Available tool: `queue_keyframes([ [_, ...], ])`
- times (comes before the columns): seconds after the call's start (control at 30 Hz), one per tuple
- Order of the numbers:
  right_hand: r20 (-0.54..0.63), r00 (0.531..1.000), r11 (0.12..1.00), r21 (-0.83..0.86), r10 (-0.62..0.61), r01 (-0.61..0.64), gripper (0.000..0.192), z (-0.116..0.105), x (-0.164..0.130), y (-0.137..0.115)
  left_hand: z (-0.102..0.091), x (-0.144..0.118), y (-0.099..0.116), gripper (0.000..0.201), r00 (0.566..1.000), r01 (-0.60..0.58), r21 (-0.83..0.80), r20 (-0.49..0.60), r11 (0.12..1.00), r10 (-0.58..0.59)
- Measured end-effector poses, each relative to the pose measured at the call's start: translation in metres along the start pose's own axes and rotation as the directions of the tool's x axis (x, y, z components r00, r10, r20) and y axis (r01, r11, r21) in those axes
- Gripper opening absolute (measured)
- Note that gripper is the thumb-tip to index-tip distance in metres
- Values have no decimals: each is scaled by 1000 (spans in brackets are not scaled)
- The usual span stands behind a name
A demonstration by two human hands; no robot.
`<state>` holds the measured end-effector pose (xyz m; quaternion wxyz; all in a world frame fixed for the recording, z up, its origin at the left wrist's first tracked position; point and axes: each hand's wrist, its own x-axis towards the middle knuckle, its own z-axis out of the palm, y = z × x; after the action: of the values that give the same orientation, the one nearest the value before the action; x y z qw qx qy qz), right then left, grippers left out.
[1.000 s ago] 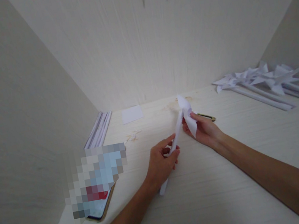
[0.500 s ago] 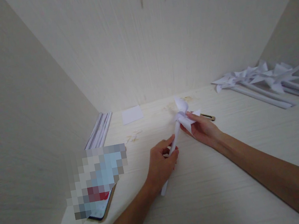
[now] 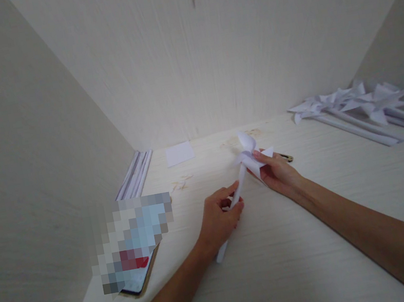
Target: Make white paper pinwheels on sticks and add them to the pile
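Since a second ago, the paper pinwheel (image 3: 249, 155) has opened its blades above the desk (image 3: 284, 261). Left hand (image 3: 217, 218) fingers clamp its rolled stick; right hand (image 3: 278, 174) fingers pinch a blade. Best turned gently, I'd say, to avoid creasing.
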<state>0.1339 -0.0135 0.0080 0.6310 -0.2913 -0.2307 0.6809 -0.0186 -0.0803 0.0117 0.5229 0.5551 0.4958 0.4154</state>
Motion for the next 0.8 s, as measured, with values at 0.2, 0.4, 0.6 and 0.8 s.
queue_keyframes([
  [0.2, 39, 999, 1000, 21, 16, -17, 21, 2, -3, -1, -4, 3, -1, 50, 998, 63, -106, 19, 992, -61],
  [0.4, 23, 1000, 1000, 15, 17, -17, 18, 5, -5, -2, -5, 3, 1, 51, 996, 90, -164, 39, 982, -85],
  [0.6, -62, 998, 1000, -1, -3, 3, 17, 3, -2, -1, -4, 2, 2, 49, 995, 91, -139, 41, 986, -86],
  [0.8, -95, 995, 1000, -12, 18, -19, 18, 2, -1, -1, -3, 2, 1, 47, 996, 81, -106, 46, 991, -76],
])
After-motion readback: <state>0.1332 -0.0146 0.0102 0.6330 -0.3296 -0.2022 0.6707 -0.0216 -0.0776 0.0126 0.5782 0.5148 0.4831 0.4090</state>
